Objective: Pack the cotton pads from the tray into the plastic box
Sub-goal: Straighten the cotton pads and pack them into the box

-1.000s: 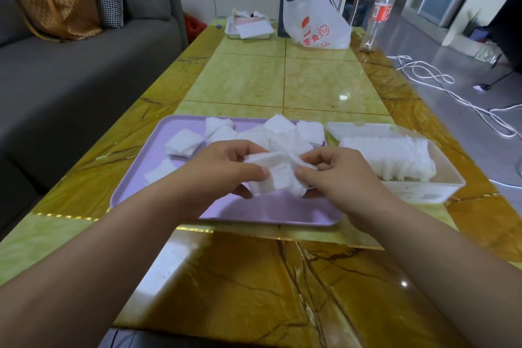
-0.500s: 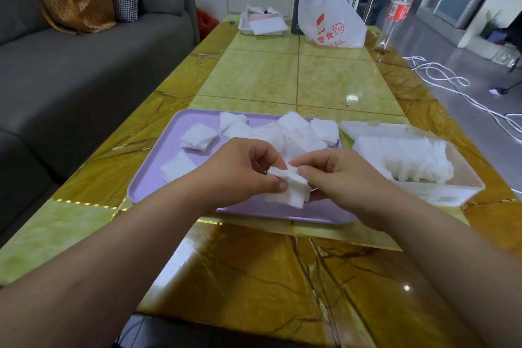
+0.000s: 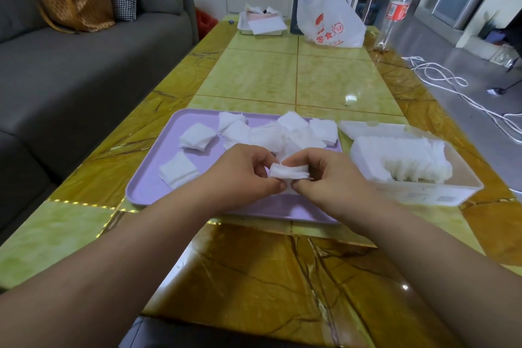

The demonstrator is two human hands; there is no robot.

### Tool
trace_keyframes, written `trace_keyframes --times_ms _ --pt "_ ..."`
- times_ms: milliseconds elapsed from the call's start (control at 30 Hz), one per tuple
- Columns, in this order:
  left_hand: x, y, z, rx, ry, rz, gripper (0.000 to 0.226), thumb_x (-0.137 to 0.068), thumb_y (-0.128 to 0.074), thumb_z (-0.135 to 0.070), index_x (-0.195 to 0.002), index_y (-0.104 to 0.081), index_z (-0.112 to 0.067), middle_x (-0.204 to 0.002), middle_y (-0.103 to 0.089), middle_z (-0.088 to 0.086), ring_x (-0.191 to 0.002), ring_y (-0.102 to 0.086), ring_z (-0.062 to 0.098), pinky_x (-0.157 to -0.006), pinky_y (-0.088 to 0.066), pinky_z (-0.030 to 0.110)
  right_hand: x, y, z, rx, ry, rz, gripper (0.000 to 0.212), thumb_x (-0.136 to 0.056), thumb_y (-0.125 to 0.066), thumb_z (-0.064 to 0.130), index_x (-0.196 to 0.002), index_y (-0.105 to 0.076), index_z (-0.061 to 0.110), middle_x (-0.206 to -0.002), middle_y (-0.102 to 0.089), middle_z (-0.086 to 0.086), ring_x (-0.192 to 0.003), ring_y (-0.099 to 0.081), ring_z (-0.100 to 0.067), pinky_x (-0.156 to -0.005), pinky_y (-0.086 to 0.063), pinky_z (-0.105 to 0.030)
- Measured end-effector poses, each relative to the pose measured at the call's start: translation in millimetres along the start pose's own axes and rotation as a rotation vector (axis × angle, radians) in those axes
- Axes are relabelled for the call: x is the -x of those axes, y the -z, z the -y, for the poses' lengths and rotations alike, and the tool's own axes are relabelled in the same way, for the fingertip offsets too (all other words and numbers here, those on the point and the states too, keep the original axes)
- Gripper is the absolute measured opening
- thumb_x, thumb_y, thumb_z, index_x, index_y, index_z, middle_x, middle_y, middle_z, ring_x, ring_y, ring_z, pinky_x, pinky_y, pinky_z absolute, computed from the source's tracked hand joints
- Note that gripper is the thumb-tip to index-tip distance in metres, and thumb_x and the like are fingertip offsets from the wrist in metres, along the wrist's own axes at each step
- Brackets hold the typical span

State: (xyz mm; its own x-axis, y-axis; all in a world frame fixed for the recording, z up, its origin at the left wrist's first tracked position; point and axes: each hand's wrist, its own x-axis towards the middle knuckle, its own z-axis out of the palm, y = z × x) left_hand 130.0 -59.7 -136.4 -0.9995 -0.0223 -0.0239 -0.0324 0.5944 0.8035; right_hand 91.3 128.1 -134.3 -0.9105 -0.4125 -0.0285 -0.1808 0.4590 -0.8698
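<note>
The worktop [image 3: 296, 79] is a long, glossy slab of green and amber stone running away from the person, with a grey sofa [image 3: 84, 51] along its left edge. Across the near part sit the two things that matter: a lilac tray [image 3: 152, 178] in the middle and, touching its right-hand end, the plastic box [image 3: 463, 186], open at the top with its lid [image 3: 367, 127] lying flat behind it.

The box lies with its long axis across the worktop, left to right, and a row of cotton pads [image 3: 406, 161] already stands on edge inside it, filling the left and middle. The free room looks to be at the near and right side.

More loose pads [image 3: 293, 133] lie heaped along the far side of the tray, with two small piles apart on its left.

Over the tray's near centre the two hands meet. The left hand [image 3: 243, 175] and the right hand [image 3: 330, 175] both pinch the same small stack of pads [image 3: 289, 172], thumbs below and fingers [image 3: 261, 162] curled over the top, squaring it up by the look of it. The stack lies crosswise between them, clear of the tray.

The move ahead turns on one thing: the box is off to the right, just beside the right hand and well across from the left. I'd judge the right hand is the one to carry the stack over, turning it on edge to match the row.
</note>
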Motion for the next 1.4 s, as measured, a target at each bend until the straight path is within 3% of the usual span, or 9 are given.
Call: trace_keyframes --times_ms 267,600,700,800,867,1000,1133,1267,1400 --pt "0 0 0 -0.085 0.029 0.026 0.026 -0.077 -0.087 -0.031 -0.097 -0.071 -0.025 -0.065 -0.065 -0.007 -0.056 -0.056 0.005 -0.053 -0.039 0.019 2 -14 2 -0.235 -0.101 -0.036 0.070 -0.080 -0.050 -0.023 -0.131 -0.061 0.022 -0.130 -0.065 0.003 -0.123 -0.061 -0.010 -0.102 -0.052 -0.031" --pt "-2 -4 3 -0.118 0.004 0.009 0.011 -0.083 -0.078 -0.029 -0.083 -0.069 -0.023 -0.058 -0.056 -0.010 -0.051 -0.049 0.003 -0.052 -0.034 0.020 -2 -21 3 -0.392 -0.110 0.026 0.088 -0.076 -0.042 -0.024 -0.143 -0.053 0.030 -0.145 -0.055 0.003 -0.128 -0.058 -0.014 -0.099 -0.054 -0.037" --pt "-1 -4 4 -0.140 -0.017 -0.007 0.015 -0.085 -0.075 -0.027 -0.074 -0.065 -0.027 -0.055 -0.053 -0.011 -0.049 -0.047 0.001 -0.050 -0.032 0.018 0 -22 0 -0.182 -0.058 0.061 0.078 -0.081 -0.050 -0.016 -0.143 -0.053 0.032 -0.142 -0.056 0.005 -0.110 -0.062 -0.012 -0.076 -0.051 -0.017" --pt "3 1 3 -0.095 -0.038 -0.015 0.011 -0.085 -0.077 -0.027 -0.080 -0.067 -0.029 -0.062 -0.060 -0.009 -0.052 -0.050 0.001 -0.053 -0.036 0.017 0 -26 -1 0.130 0.052 0.013 0.052 -0.091 -0.059 0.001 -0.135 -0.060 0.030 -0.132 -0.062 0.006 -0.113 -0.060 -0.012 -0.089 -0.046 -0.015" --pt "7 10 6 -0.089 -0.033 -0.070 0.012 -0.086 -0.077 -0.029 -0.096 -0.071 -0.028 -0.075 -0.069 -0.008 -0.061 -0.058 0.004 -0.061 -0.044 0.022 -2 -28 1 0.186 0.077 -0.045 0.035 -0.093 -0.059 0.007 -0.119 -0.068 0.029 -0.115 -0.068 0.006 -0.099 -0.062 -0.009 -0.078 -0.045 -0.011" --pt "23 49 21 -0.460 0.111 -0.315 0.016 -0.090 -0.066 -0.028 -0.105 -0.070 -0.028 -0.104 -0.064 -0.010 -0.096 -0.063 0.018 -0.084 -0.054 0.034 -7 -31 3 0.195 0.041 -0.110 0.022 -0.091 -0.063 0.013 -0.105 -0.068 0.029 -0.095 -0.068 0.009 -0.080 -0.059 -0.004 -0.060 -0.041 -0.001" --pt "38 71 39 -0.701 0.361 -0.185 0.034 -0.090 -0.056 -0.022 -0.122 -0.064 -0.028 -0.124 -0.061 0.004 -0.111 -0.060 0.029 -0.085 -0.052 0.034 -2 -30 8 0.198 0.014 -0.055 0.030 -0.088 -0.069 0.015 -0.106 -0.059 0.037 -0.099 -0.065 0.009 -0.086 -0.060 -0.010 -0.059 -0.038 -0.003" --pt "39 61 36 -0.591 0.296 -0.147 0.023 -0.094 -0.057 -0.025 -0.114 -0.068 -0.030 -0.121 -0.067 -0.002 -0.110 -0.062 0.024 -0.086 -0.049 0.031 0 -26 6 0.202 0.022 -0.070 0.020 -0.091 -0.064 0.014 -0.102 -0.065 0.031 -0.094 -0.069 0.008 -0.081 -0.060 -0.007 -0.058 -0.039 -0.005" --pt "32 34 18 -0.323 0.143 -0.054 0.017 -0.098 -0.056 -0.030 -0.090 -0.072 -0.030 -0.092 -0.073 -0.007 -0.089 -0.068 0.016 -0.082 -0.054 0.029 0 -17 3 0.131 -0.012 -0.092 0.017 -0.091 -0.065 0.015 -0.101 -0.070 0.027 -0.089 -0.069 0.012 -0.078 -0.059 -0.001 -0.058 -0.038 -0.009"
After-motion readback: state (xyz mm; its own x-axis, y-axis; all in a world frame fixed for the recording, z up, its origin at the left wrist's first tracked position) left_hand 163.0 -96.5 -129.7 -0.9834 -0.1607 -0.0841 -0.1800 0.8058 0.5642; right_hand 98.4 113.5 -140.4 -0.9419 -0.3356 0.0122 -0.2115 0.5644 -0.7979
